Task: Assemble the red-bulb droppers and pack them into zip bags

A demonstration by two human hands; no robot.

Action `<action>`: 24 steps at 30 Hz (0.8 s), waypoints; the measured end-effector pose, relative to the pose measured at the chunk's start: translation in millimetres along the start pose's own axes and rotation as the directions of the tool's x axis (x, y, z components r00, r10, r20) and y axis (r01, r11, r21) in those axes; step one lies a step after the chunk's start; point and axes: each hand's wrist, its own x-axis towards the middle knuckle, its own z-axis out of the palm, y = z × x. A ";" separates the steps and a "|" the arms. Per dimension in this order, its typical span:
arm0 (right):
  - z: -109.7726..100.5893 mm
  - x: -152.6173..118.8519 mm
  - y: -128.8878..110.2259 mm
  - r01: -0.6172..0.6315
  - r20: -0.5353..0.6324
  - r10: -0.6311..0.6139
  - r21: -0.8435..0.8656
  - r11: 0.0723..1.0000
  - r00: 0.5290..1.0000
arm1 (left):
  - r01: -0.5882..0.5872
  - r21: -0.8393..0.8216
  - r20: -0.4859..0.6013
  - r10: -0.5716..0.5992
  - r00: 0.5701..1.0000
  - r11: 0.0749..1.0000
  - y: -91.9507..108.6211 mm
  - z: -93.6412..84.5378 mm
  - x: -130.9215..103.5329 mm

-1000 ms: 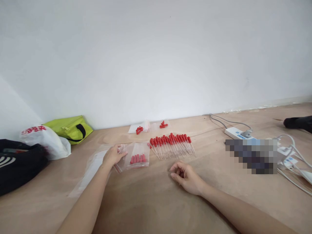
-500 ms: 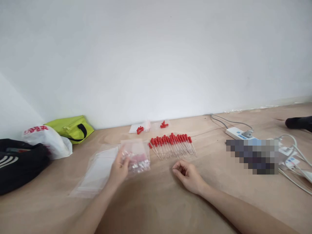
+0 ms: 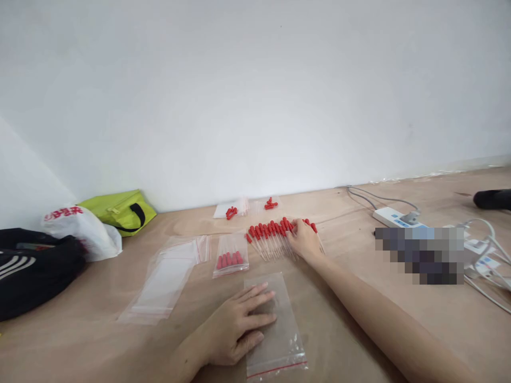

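Observation:
My left hand [image 3: 243, 324] lies flat with fingers spread on a clear zip bag [image 3: 281, 324] with a red seal line, pressing it to the table. My right hand [image 3: 305, 239] reaches into a row of droppers [image 3: 271, 231] with red rubber bulbs and thin clear stems. Its fingertips are closed on a dropper near the row's right end, and the hand hides part of the row. Above my left hand lies a smaller clear bag [image 3: 221, 271] with several red bulbs inside.
Stacked clear bags [image 3: 163, 282] lie to the left. At the wall are two groups of small red pieces [image 3: 231, 213] on plastic bags. A black bag [image 3: 35, 271], white plastic bag [image 3: 99, 239] and green pouch [image 3: 120, 205] stand far left; a power strip [image 3: 389, 217] with cables is at right.
My left hand has let go of the bag of red bulbs and moved down onto an empty zip bag now in front of me. My right hand has moved up to the droppers.

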 end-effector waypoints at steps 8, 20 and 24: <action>-2.3 16.0 -25.7 -0.202 0.160 0.221 -0.130 0.971 0.962 | 0.114 0.058 -0.048 -0.112 0.993 0.992 20.6 16.7 13.3; -13.5 3.7 3.9 -0.037 0.042 0.024 0.332 0.942 0.999 | 0.229 0.095 -0.187 -0.208 0.960 0.969 24.7 16.4 39.2; -15.1 -27.0 27.3 -0.066 0.064 0.031 0.681 0.729 0.997 | -0.069 -0.044 0.014 0.070 0.997 0.997 2.6 0.4 31.3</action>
